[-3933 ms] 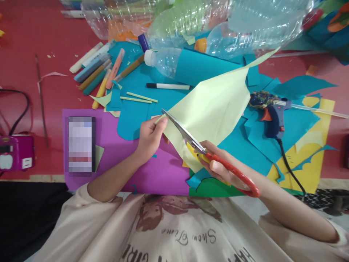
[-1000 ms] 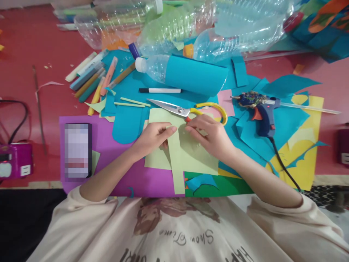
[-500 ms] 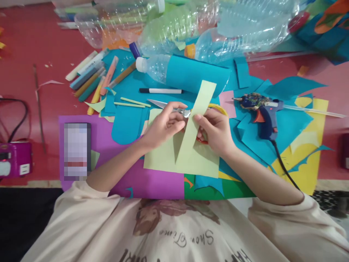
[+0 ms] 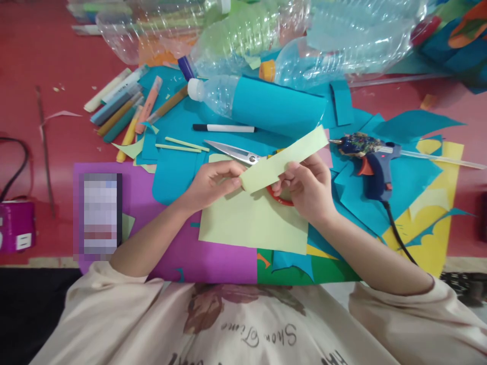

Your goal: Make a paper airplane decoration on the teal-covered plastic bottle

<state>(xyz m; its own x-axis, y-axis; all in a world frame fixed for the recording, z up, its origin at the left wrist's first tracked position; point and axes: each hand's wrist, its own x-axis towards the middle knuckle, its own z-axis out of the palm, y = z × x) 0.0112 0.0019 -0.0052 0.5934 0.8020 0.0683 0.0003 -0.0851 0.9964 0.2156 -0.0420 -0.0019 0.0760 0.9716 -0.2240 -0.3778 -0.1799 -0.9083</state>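
Observation:
A pale green paper strip [image 4: 283, 161] is held slantwise between my hands, its right end higher. My left hand [image 4: 217, 183] pinches the lower left end between thumb and fingers. My right hand [image 4: 310, 185] grips the strip nearer its right end, thumb on the front. Behind the strip lie scissors [image 4: 232, 151], blades pointing left and one orange-red handle loop showing below; the strip hides their middle. Beneath my hands rests a larger pale green sheet [image 4: 254, 223]. A plastic bottle wrapped in blue paper [image 4: 274, 104] lies just beyond.
A glue gun [image 4: 375, 157] with a glue stick in it lies at right, its cord running toward me. Several markers [image 4: 122, 106] lie at left, above a phone [image 4: 101, 215] on purple paper [image 4: 167, 258]. Clear plastic bottles [image 4: 342, 56] line the back. Blue scraps are scattered around.
The strip has turned from steeply upright to a shallow slant. My left hand has moved onto its lower end, having been free of it before. More of the scissors shows.

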